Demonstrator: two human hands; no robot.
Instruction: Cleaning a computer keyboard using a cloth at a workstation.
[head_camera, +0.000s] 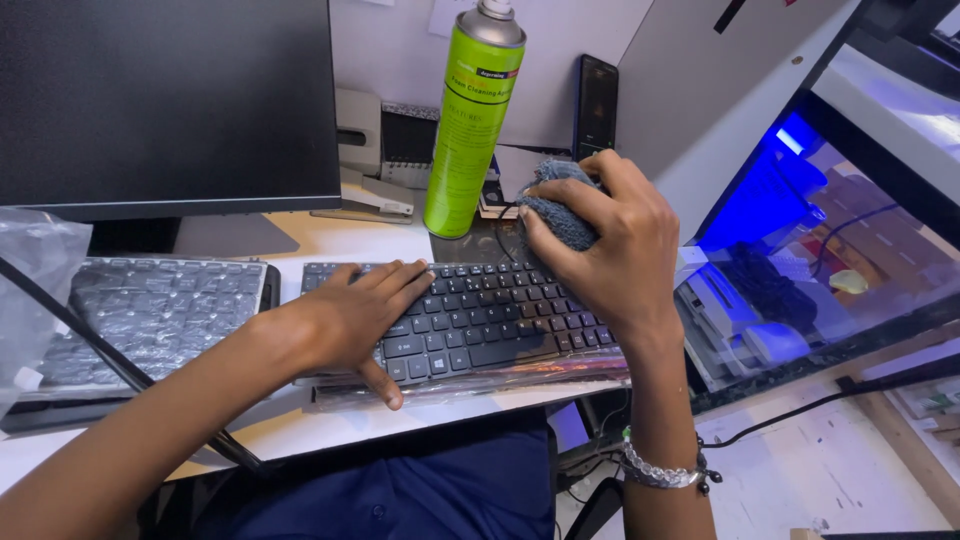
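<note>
A black keyboard (480, 325) lies on the white desk (330, 245) in front of me, on a clear plastic sleeve. My left hand (350, 320) lies flat on its left end, thumb hooked over the front edge. My right hand (610, 245) grips a crumpled grey-blue cloth (560, 205) above the keyboard's far right corner. A tall green spray can (470, 120) with a grey cap stands upright just behind the keyboard, left of the cloth.
A second keyboard in plastic wrap (150, 310) lies at the left, with a black cable across it. A dark monitor (165, 100) stands behind. A stapler (365, 200), a black phone (597, 105) leaning upright, and a glass-topped machine lit blue (800, 250) at the right.
</note>
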